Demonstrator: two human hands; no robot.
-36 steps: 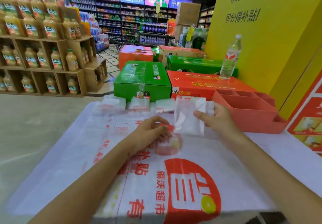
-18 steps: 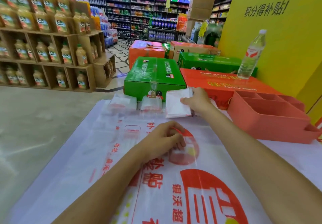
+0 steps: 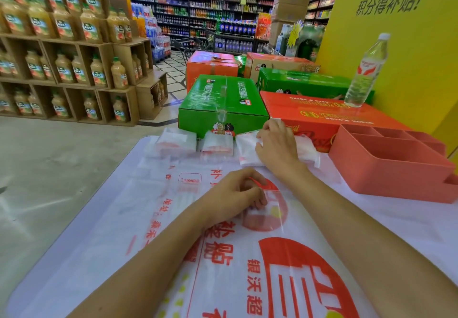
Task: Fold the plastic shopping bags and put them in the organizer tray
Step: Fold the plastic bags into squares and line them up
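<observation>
- Bags: four folded plastic shopping bags lie in a row along the far edge of the counter (image 3: 74, 218), each a small, thick white translucent packet with red print showing through.
- The leftmost folded bag (image 3: 176, 141) and the second folded bag (image 3: 218, 143) lie just beside each other, in front of a green carton (image 3: 220, 99).
- The third folded bag (image 3: 247, 150) is under the right hand (image 3: 275, 144), whose fingers lie fairly straight and press down on it; a fourth folded bag (image 3: 307, 149) shows just right of that wrist.
- A large unfolded bag (image 3: 247, 268) is spread flat across the counter, white with a big red logo and red Chinese lettering.
- The left hand (image 3: 238, 194) rests on it with fingers curled, pinching a fold of its thin film.
- The coral organizer tray (image 3: 391, 166) stands at the right, near the row of bags, its compartments holding no bag.
- A water bottle (image 3: 366, 70) stands upright on an orange carton (image 3: 322, 117).
</observation>
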